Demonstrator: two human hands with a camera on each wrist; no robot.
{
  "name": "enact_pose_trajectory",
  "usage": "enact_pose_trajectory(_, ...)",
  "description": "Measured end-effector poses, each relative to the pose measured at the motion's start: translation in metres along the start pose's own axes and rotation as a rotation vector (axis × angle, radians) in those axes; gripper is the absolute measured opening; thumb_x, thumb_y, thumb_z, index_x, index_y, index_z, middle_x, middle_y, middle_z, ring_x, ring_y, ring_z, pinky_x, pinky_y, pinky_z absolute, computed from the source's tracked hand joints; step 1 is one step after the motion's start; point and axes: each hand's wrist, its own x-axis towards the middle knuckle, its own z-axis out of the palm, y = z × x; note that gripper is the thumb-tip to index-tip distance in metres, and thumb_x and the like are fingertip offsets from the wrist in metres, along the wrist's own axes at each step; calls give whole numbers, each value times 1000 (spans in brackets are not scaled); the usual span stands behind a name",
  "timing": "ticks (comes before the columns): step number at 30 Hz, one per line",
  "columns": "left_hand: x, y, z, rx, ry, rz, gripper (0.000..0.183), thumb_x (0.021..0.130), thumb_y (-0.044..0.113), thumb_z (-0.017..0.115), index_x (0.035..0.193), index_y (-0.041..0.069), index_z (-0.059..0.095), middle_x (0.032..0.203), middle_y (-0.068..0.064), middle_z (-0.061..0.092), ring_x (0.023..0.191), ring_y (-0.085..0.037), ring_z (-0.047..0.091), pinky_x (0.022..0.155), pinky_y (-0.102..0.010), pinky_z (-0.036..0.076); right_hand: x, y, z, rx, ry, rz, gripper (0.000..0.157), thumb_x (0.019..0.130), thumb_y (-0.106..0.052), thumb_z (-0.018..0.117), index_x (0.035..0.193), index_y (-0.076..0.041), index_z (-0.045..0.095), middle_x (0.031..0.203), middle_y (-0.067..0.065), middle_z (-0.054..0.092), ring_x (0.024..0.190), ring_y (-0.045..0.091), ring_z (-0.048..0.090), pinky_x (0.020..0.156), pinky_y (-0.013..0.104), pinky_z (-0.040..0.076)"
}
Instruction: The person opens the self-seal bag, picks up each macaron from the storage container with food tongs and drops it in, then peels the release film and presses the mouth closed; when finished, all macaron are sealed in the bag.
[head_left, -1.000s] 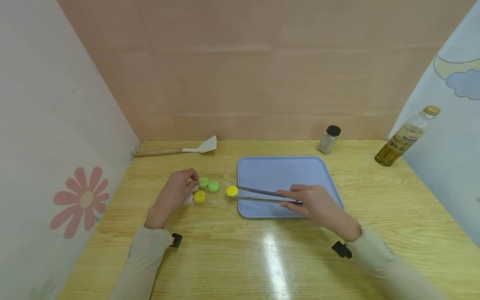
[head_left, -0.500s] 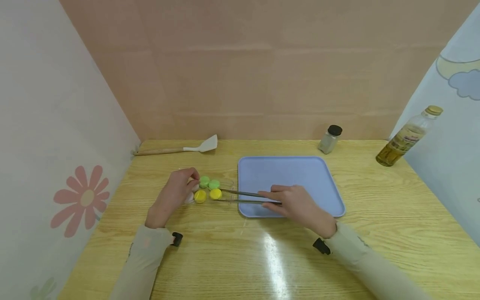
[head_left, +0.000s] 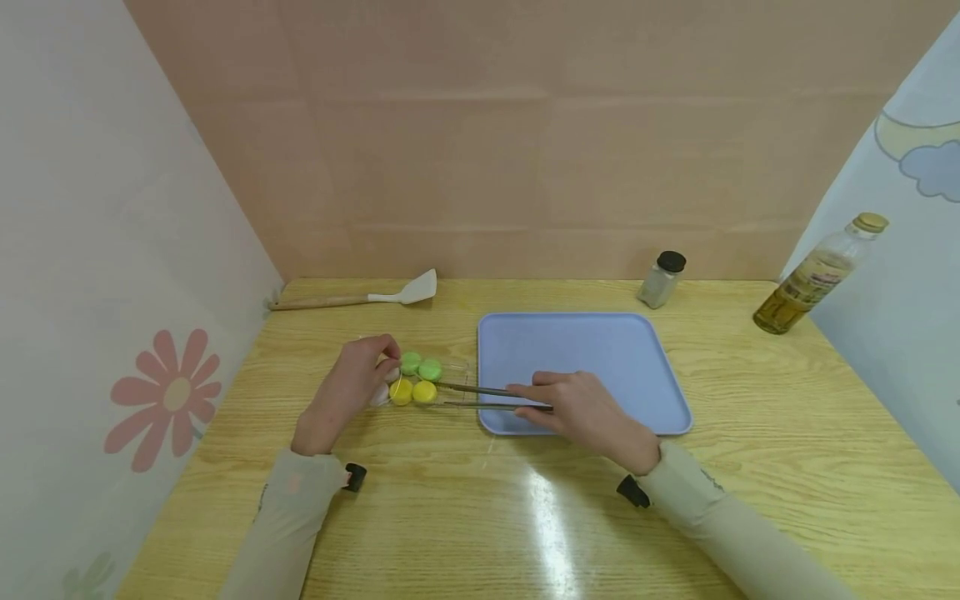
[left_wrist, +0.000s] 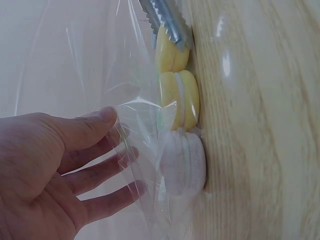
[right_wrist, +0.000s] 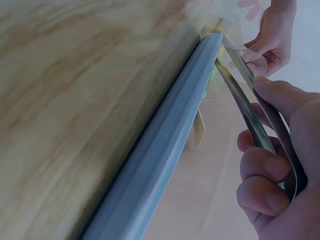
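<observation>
My left hand (head_left: 352, 383) pinches the edge of a clear plastic bag (left_wrist: 135, 112) at the left of the table. Inside the bag lie two green macarons (head_left: 420, 367), two yellow macarons (head_left: 412, 392) and pale whitish ones (left_wrist: 184, 162), partly hidden by the left hand in the head view. My right hand (head_left: 588, 417) grips metal tongs (head_left: 480, 389) over the blue tray's left edge. Their arms stand apart, tips right at the right-hand yellow macaron. The left wrist view shows their toothed end overlapping that macaron.
A blue tray (head_left: 600, 346) lies right of the bag. Behind are a white spatula (head_left: 416, 289) with a wooden handle and a small black-capped jar (head_left: 660, 283). An oil bottle (head_left: 810, 279) stands at the far right, near the patterned side wall.
My right hand has moved left with the tongs, carrying a yellow macaron from the tray's edge to beside the other yellow one. The tips now sit at its right side. The left hand stays put.
</observation>
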Motion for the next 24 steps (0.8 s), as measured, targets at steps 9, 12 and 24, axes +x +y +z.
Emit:
enact_pose_trajectory(9,0,2,-1,-2,-7,-12,5,94,-1,70,96,0,66,97,-10,71,63,-14,49,56,-28,42,-2,0,-3,24,-5,15,33,95,-30,73,125,-18,74,81,-11,56,52,-5,34,45,17,31)
enact_pose_trajectory(12,0,2,-1,0,-12,-13,5,94,-1,70,97,0,66,97,-10,71,63,-14,48,56,-28,41,-4,1,-4,18,9,7,34,94,-30,74,125,-17,74,79,-11,54,52,-5,33,45,17,31)
enact_pose_trajectory(24,0,1,0,5,-2,4,4,95,0,70,95,0,66,95,-9,70,62,-14,48,57,-29,42,-23,8,-19,-24,110,-19,36,87,-26,80,121,-15,76,78,-12,53,57,-4,34,48,15,33)
